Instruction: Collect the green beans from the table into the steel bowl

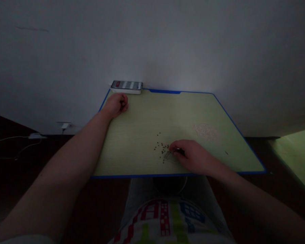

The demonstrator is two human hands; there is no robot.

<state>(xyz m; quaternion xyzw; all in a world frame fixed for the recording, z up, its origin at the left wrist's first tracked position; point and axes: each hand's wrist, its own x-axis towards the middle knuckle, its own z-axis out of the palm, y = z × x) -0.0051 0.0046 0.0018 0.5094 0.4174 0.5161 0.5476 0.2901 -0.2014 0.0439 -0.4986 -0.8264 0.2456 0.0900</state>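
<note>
My right hand (190,156) rests on the green table (142,135) near its front edge, fingers pinched on a small metal tool (170,154), perhaps tweezers. Its tip lies among several small dark beads or seeds (161,147) scattered just left of the hand. A pale heap of small white grains (206,131) lies farther back to the right. My left hand (117,104) lies at the far left corner of the table, curled into a loose fist with nothing visible in it.
A phone (127,84) rests on a white box at the table's back edge against the wall. The table has a blue rim (142,176). A second green surface (295,152) stands at the right. White cables and a charger (35,136) lie on the dark floor at left.
</note>
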